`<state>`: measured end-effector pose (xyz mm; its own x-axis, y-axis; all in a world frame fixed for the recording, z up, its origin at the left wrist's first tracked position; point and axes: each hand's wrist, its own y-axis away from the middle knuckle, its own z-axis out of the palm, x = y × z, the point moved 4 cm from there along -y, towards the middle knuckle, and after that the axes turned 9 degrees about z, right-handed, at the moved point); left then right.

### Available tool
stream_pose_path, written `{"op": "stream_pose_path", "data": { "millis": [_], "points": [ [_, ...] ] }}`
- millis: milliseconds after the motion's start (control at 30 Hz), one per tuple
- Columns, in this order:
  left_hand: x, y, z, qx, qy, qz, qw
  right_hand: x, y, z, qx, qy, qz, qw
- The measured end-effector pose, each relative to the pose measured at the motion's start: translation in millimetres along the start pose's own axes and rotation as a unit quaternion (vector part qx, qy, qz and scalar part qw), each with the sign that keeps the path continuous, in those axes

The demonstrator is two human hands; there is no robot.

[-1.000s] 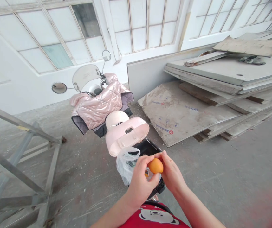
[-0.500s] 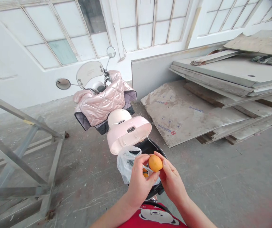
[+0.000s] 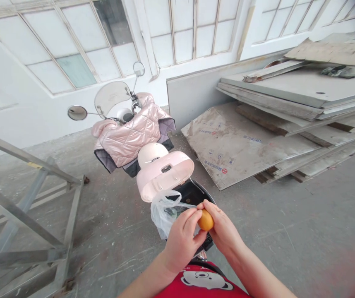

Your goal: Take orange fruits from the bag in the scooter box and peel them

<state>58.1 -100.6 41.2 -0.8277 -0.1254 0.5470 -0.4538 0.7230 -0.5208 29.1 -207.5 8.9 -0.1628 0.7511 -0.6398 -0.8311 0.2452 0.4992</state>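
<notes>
Head view: the left hand (image 3: 182, 240) and right hand (image 3: 225, 231) both pinch a small orange fruit (image 3: 206, 220) between their fingertips, as if to work its skin. Just beyond the left hand gapes a clear plastic bag (image 3: 163, 211), resting on the scooter's (image 3: 152, 165) open black compartment; stacked boards (image 3: 289, 116) lie well right.

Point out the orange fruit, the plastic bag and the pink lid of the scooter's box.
orange fruit (image 3: 206, 220), head view, middle of its skin.
plastic bag (image 3: 162, 214), head view, crumpled left side.
pink lid (image 3: 165, 174), head view, centre near the latch.
</notes>
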Motion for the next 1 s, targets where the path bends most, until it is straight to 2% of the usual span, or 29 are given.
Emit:
{"op": "stream_pose_path", "data": {
  "millis": [100,200,267,367,433,567,667,800,900,1000],
  "points": [
    [4,-3,5.0,-0.021,0.036,-0.005,0.999,2,-7,-7,-0.023,-0.033,0.06,0.997],
    [4,-10,6.7,-0.03,0.14,-0.058,0.988,-1,-14,-16,-0.017,-0.007,0.052,0.998],
    [-1,-11,9.2,-0.03,0.24,-0.147,0.959,-6,-17,-21,0.006,0.041,0.002,0.999],
    [-8,-7,16.8,-0.031,0.369,-0.265,0.89,-17,-16,-22,0.009,0.104,-0.074,0.992],
    [-10,-4,22.0,-0.05,0.406,-0.285,0.867,-19,-13,-15,-0.041,0.129,-0.042,0.99],
    [-10,-2,28.0,-0.075,0.453,-0.29,0.84,-15,-5,1,-0.181,0.113,0.082,0.973],
    [-9,-3,29.1,-0.06,0.514,-0.303,0.8,-14,-4,5,-0.214,0.074,0.108,0.968],
    [-12,-2,33.9,-0.03,0.591,-0.367,0.718,-7,-12,3,-0.206,0.046,0.159,0.964],
    [-16,5,41.5,-0.011,0.647,-0.436,0.625,-4,-20,2,-0.197,0.036,0.15,0.968],
    [-19,10,46.1,0.015,0.686,-0.496,0.532,-5,-25,2,-0.173,0.064,0.099,0.978]
  ]
}}
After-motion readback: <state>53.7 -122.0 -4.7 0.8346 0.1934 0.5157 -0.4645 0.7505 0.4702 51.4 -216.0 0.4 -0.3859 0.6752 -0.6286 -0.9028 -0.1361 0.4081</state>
